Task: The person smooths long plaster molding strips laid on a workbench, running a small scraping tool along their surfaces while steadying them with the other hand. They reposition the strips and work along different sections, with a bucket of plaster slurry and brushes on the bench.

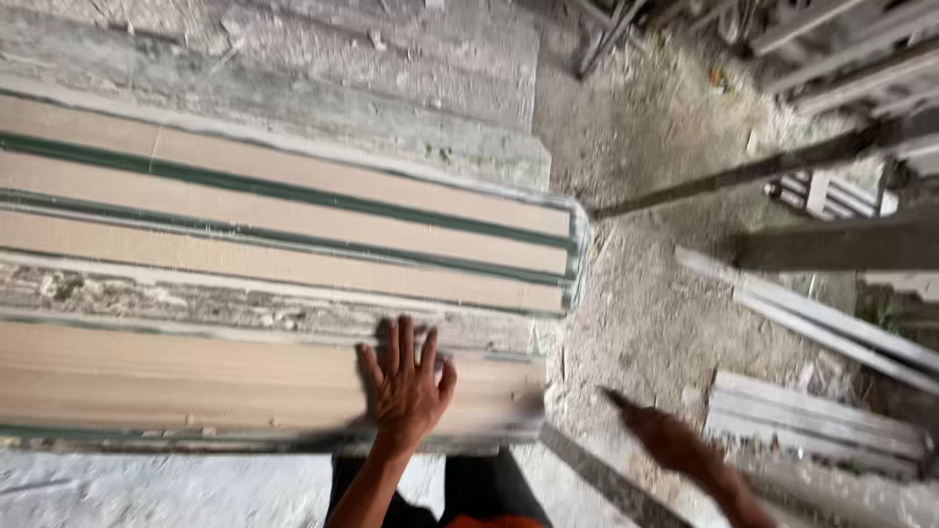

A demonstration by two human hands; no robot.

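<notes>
1. Left hand [406,383] is flat on the near board [196,376], palm down, fingers spread and pointing away from the person. It grips nothing; it simply presses on the pale wood close to the board's right end.
2. Right hand [668,440] is off the stack altogether, out past the near board's right end and low over the sawdust floor [655,323]. It is blurred; a finger seems to point back toward the board, but how far open the hand is I cannot tell, and I see nothing in it.
3. The near board runs left to right across the view, its long axis crosswise to the left forearm. Most of its length lies to the left of the left hand; only a short stub lies to the right.
4. So the left hand is on the board, and the right hand is apart from it, just beyond the end face.
5. Beyond the near board, further from the person, sits a rough grey strip [196,298] littered with chips, then three more pale boards [293,210] parallel to it, divided by dark green lines.
6. Right of the near board's end: a thin dark bar [611,484] slanting on the floor, loose white slats [812,323], and a stacked bundle [812,420] of them nearer the right hand.
</notes>
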